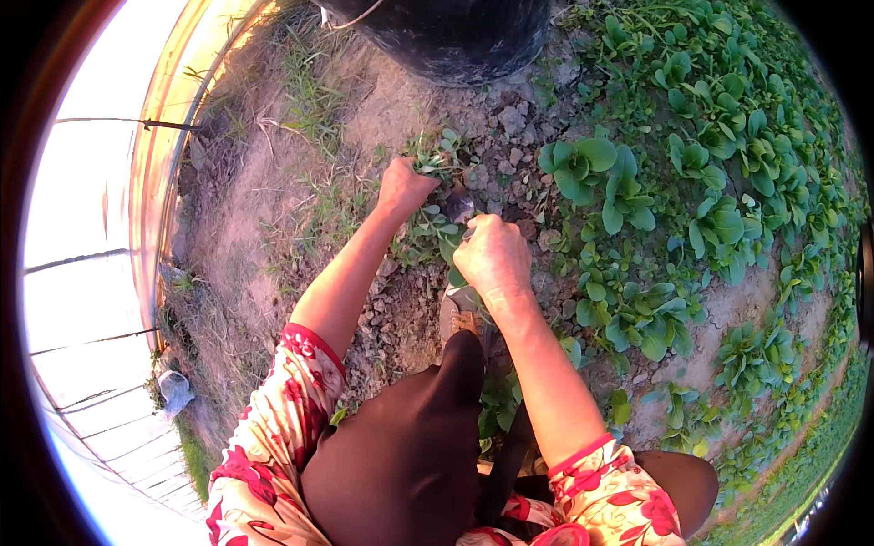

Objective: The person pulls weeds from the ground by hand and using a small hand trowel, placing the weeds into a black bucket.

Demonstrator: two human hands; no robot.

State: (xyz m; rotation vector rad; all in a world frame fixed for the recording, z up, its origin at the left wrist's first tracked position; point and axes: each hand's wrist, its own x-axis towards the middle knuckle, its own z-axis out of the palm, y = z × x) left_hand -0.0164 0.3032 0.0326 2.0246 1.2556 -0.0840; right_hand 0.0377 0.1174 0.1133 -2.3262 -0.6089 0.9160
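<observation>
My right hand (495,256) is closed around the handle of a small hand tool, mostly hidden by my fingers. The tool's metal blade (459,206) lies at the loose soil, just ahead of that hand; whether it is a trowel or a hoe I cannot tell. Up and to the left, my left hand (407,185) is closed on a tuft of green weeds (433,162) at ground level. More low weeds (431,231) grow between my two hands. Broken clods of dark soil (512,121) lie just beyond the blade.
A large black bucket (464,41) stands ahead. Leafy green vegetable plants (580,167) fill the bed on the right. To the left run a dry dirt strip (239,205) and a translucent plastic greenhouse wall (89,205). My shoe (459,310) is planted just below my right hand.
</observation>
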